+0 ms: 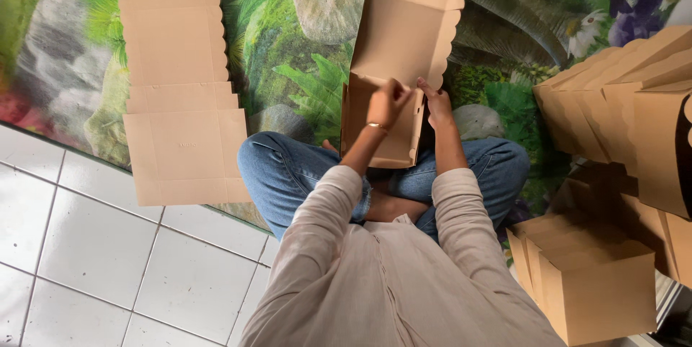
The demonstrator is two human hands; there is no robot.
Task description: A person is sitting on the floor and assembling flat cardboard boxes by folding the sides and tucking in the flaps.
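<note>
I sit cross-legged in blue jeans and hold a half-folded brown cardboard box with a scalloped lid flap over my lap. My left hand pinches the box's back wall where it meets the lid. My right hand grips the same fold just to the right. The lid stands open, pointing away from me. A bracelet shows on my left wrist.
A stack of flat, unfolded box blanks lies on the floor to my left. Folded boxes are stacked at the right, with more by my right knee. A mat with a jungle print covers the floor; white tiles lie at lower left.
</note>
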